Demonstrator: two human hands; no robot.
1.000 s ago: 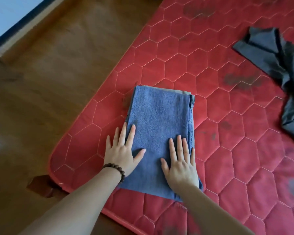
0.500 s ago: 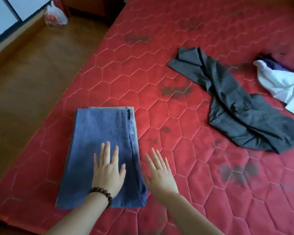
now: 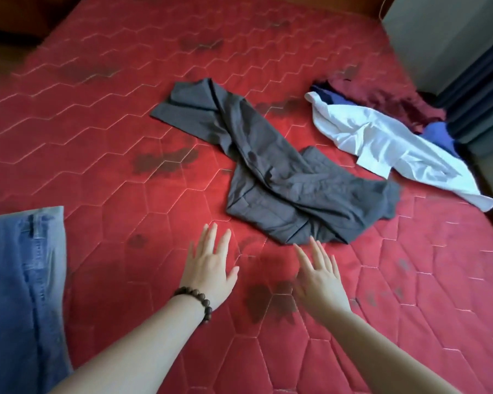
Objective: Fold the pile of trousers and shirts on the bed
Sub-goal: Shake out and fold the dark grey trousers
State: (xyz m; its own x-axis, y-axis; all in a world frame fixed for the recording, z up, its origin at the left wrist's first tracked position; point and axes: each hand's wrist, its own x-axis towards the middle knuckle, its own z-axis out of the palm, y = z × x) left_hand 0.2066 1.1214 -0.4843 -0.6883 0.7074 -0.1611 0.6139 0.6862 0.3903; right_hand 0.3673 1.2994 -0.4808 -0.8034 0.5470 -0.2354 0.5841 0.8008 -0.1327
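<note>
Both hands have left the folded blue jeans [image 3: 20, 294], which now lie at the lower left of the frame, near the edge of the picture, instead of under the palms. The left hand [image 3: 211, 265], with a dark bead bracelet [image 3: 198, 301] at its wrist, sits at lower centre with fingers spread and straight, holding nothing, over the red quilted mattress [image 3: 97, 143]. The right hand [image 3: 320, 275] is just to the right of it, also open and empty, fingers extended and pointing up the frame; its fingertips [image 3: 313, 240] reach just short of the near hem of the grey trousers [image 3: 282, 172], and whether they touch the cloth cannot be told. Those trousers lie unfolded and twisted across the middle of the frame, one end toward upper centre and the other spread toward centre right. At the upper right of the frame lies a crumpled white shirt [image 3: 382, 143], resting partly over a dark blue garment [image 3: 439, 133], with a maroon garment [image 3: 382, 102] behind them near the bed's far side. Dark blotches mark the mattress in several places.
</note>
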